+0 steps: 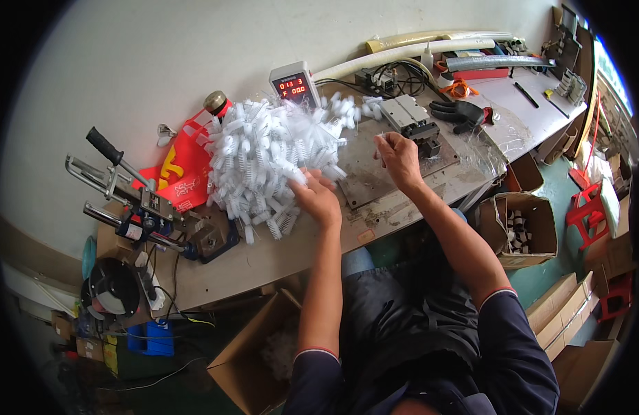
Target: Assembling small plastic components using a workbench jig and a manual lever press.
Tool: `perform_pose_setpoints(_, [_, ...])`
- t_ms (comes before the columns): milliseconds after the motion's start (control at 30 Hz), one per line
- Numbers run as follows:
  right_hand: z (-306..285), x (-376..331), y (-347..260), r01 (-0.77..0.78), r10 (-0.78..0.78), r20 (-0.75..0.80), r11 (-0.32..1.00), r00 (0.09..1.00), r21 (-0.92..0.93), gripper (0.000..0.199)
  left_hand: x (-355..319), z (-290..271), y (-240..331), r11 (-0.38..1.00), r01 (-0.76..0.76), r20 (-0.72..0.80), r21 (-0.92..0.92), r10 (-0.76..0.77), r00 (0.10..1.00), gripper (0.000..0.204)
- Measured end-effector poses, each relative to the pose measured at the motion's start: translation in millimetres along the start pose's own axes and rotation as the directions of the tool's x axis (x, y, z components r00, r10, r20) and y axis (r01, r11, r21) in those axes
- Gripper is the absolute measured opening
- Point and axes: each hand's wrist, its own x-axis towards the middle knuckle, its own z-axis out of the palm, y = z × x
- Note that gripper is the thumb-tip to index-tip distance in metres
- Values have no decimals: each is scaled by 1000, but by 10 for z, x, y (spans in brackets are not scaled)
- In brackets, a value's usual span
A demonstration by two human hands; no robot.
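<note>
Head view, places told from the pile
Pile: a heap of small white plastic brush-like pieces (274, 162) lying on the workbench (264, 259).
Left hand: the left hand (318, 197) rests at the pile's near right edge, fingers curled into the pieces; whether they pinch one I cannot tell.
Right hand: the right hand (399, 159) is right of the pile, over a grey metal plate (374, 181), fingertips pinched together on something too small to make out.
Fixture: a small metal press block (408, 114) stands right of the pile, just beyond the right hand.
Counter: a digital counter box (294, 83) stands behind the pile.
Glove: a black glove (459, 113) lies far right of the pile.
Box: an open cardboard box (254, 363) sits below the bench, nearer than the pile.
</note>
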Motion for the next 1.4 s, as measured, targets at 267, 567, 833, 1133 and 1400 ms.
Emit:
perform_pose_setpoints(267, [-410,-308,230,484,-395,289,603,872,-634,30,-73,74,-28,985,-123,133,123,106,985,17])
perform_pose_setpoints(567, [-570,-401,286,443,-414,244,501,877,-743,13,-120,108,-76,972,-160,192,173,127,973,16])
perform_pose_setpoints(833, [-994,-573,316,232,-347,-16,661,938,-714,14,-101,95,-91,969,-194,175,149,168,970,21])
perform_pose_setpoints(1133, [-1186,-371,419,151,-384,-176,684,906,-713,16,-158,103,-45,919,-247,283,306,160,946,8])
perform_pose_setpoints(1400, [-1102,-286,372,94,-330,-183,671,926,-736,19,-140,100,-104,920,-240,318,310,138,938,17])
